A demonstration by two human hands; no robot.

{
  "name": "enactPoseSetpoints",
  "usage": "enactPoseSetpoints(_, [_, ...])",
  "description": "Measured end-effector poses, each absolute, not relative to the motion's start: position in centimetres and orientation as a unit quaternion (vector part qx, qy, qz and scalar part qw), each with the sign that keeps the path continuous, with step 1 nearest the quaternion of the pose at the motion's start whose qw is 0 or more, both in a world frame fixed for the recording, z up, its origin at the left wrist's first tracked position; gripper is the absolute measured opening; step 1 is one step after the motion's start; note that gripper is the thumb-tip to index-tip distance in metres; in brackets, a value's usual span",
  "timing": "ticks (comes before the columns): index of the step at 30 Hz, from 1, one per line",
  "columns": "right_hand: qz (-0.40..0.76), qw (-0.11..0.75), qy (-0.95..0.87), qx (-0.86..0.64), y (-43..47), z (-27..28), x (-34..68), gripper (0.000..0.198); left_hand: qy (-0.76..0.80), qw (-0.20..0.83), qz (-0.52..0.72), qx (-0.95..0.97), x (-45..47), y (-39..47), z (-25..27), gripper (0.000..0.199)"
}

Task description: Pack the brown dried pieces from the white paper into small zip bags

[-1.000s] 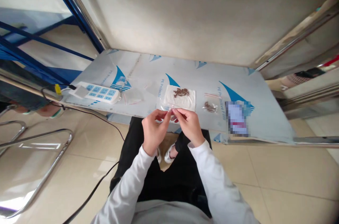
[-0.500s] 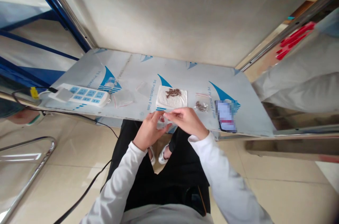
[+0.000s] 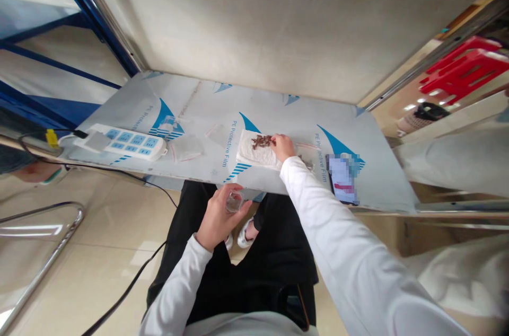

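Note:
A small clear plastic bag (image 3: 234,201) is held between the thumb and fingers of my left hand (image 3: 218,217), just in front of the table edge. My right hand (image 3: 283,147) reaches over a folded white cloth (image 3: 254,157), its fingertips pinched at the right end of a pile of small brown screws (image 3: 260,141). What lies between those fingertips is mostly hidden. Partly behind my right wrist is another clear bag (image 3: 308,161) with dark small pieces in it.
A white power strip (image 3: 131,143) lies on the film-covered table (image 3: 191,97) at left, with flat clear bags (image 3: 186,149) beside it. A phone (image 3: 342,179) rests near the front right edge. Black cable (image 3: 131,277) hangs down on the left.
My right hand has left my left hand and moved forward to the brown screws. My left hand has come slightly back and down, still holding the clear bag.

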State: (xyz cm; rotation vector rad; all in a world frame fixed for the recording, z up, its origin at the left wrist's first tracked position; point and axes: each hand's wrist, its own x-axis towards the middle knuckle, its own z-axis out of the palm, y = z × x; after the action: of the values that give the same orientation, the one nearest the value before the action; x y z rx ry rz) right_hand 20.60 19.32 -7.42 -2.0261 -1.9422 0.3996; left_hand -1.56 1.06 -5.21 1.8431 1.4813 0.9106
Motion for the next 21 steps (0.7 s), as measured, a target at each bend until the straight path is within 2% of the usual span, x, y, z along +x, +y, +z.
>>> enactPoseSetpoints(6, [0.126, 0.193, -0.665, -0.711, 16.7, -4.7, 19.6, 0.020, 0.565, 0.302, 0.369, 0.674, -1.2, 2.3, -5.1, 0.032])
enactPoseSetpoints(8, [0.143, 0.249, -0.671, -0.684, 13.5, -2.7, 18.5, 0.023, 0.558, 0.302, 0.391, 0.667, -0.8, 3.0, -4.8, 0.033])
enactPoseSetpoints(10, [0.212, 0.359, -0.676, -0.608, 9.5, -0.5, 17.2, 0.024, 0.543, 0.304, 0.415, 0.663, -0.3, 3.6, -4.3, 0.033])
enactPoseSetpoints(11, [0.248, 0.381, -0.681, -0.574, 7.7, 0.5, 16.5, 0.023, 0.535, 0.306, 0.426, 0.663, 0.0, 3.9, -4.0, 0.033])
enactPoseSetpoints(14, [0.280, 0.365, -0.723, -0.516, 3.9, 2.4, 15.2, 0.016, 0.510, 0.317, 0.447, 0.663, 0.8, 4.3, -3.1, 0.030])
enactPoseSetpoints(18, [0.214, 0.279, -0.792, -0.499, 3.5, 2.7, 14.8, 0.018, 0.488, 0.322, 0.461, 0.668, 1.6, 4.3, -2.5, 0.025])
enactPoseSetpoints(21, [0.178, 0.252, -0.816, -0.489, 3.8, 2.5, 14.8, 0.019, 0.486, 0.319, 0.466, 0.667, 1.6, 4.2, -2.7, 0.027])
